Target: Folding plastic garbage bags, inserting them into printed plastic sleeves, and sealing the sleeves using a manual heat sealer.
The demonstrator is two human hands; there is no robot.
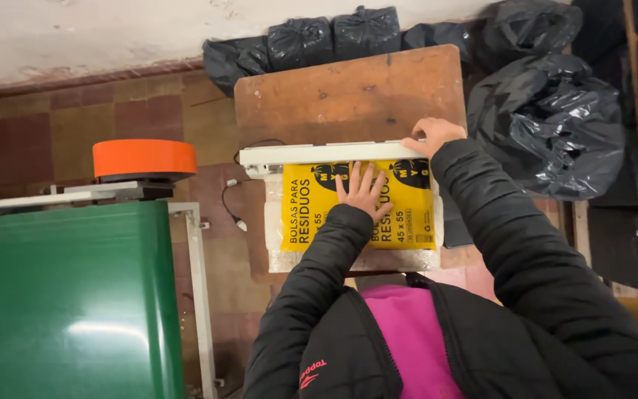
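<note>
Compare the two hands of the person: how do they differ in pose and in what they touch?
The left hand lies flat, fingers spread, on the yellow-labelled clear packet; the right hand is curled over the end of the white bar. The left hand is nearer the body, the right hand farther out. Both come from black jacket sleeves.

This is a small packing workshop, rough and workaday rather than a home or shop. A worn wooden desk (348, 92) carries a white bar sealing machine (319, 154) with a clear packet of yellow-labelled bags (407, 222) under it. Filled black refuse sacks (548, 122) are heaped along the stained wall (112, 29) and beside the desk. A green roll of plastic film (68, 295), an orange reel (144, 157) and a scuffed tiled floor (75, 125) complete the look.
</note>
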